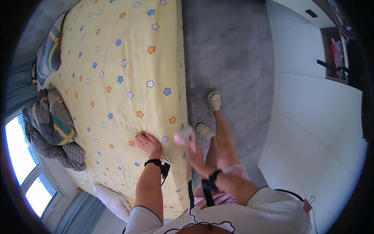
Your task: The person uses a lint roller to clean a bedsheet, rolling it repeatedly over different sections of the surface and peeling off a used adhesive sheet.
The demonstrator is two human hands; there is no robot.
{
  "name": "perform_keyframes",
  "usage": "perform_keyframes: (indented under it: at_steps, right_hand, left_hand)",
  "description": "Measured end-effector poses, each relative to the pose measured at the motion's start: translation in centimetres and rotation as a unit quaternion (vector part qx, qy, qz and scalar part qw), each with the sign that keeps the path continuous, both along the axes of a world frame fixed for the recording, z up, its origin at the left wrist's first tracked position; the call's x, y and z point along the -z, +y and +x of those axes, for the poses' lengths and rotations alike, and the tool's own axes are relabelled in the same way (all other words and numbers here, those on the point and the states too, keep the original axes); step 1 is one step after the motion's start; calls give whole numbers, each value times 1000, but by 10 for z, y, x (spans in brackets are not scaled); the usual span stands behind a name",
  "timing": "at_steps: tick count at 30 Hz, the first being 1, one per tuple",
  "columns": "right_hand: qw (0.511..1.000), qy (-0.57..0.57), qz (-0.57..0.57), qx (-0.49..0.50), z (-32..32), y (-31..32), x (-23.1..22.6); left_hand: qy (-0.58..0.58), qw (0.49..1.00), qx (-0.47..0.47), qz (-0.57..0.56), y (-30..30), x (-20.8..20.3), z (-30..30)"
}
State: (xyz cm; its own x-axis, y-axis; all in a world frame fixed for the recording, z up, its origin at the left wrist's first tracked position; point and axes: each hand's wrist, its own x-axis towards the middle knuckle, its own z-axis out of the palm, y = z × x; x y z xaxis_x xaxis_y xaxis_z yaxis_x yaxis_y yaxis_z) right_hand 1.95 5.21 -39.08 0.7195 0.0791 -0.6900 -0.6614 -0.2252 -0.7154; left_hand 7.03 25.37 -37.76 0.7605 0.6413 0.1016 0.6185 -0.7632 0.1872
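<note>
A yellow bed sheet (128, 101) with blue, orange and white stars covers the bed. My left hand (149, 142) rests on it near the bed's right side, fingers curled in; whether cloth is caught under them is hidden. Close to the bed's edge my right hand (196, 156) is closed around a small pink and whitish object (184, 137). Motion smears that object, so its kind does not show. It appears just over the sheet's edge; touching or apart I cannot tell. Both wrists carry black straps.
Crumpled grey and plaid bedding (54, 121) lies at the bed's left, with a striped pillow (50, 50) farther up. A white pillow (113, 201) is at lower left. Grey floor (230, 46) runs between bed and white cabinets (304, 113). My slippered feet (213, 103) stand there.
</note>
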Motion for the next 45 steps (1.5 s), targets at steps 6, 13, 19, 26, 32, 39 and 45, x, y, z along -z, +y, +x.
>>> perform_keyframes:
  at_steps: [6, 13, 19, 26, 32, 39, 45]
  right_hand:
    - [970, -236, -46, -29, 62, 28, -33]
    - [982, -172, -83, -17, 216, 67, -2]
    - [988, 54, -32, -143, 9, 5, -62]
    - [963, -253, -86, -34, 255, 84, -27]
    - [983, -173, -47, -45, 98, 58, -34]
    - [973, -225, -25, -54, 61, 48, -46]
    - [991, -132, 35, 11, 260, 70, 3]
  left_hand:
    - [9, 1000, 21, 2, 9, 4, -11]
    - [24, 999, 21, -15, 4, 8, 0]
    - [16, 999, 32, 17, 5, 4, -4]
    - [25, 1000, 18, -2, -3, 9, 6]
    - [38, 999, -13, 0, 1, 8, -3]
    - [40, 999, 1, 11, -4, -2, -1]
    - [32, 998, 48, 18, -2, 7, 5]
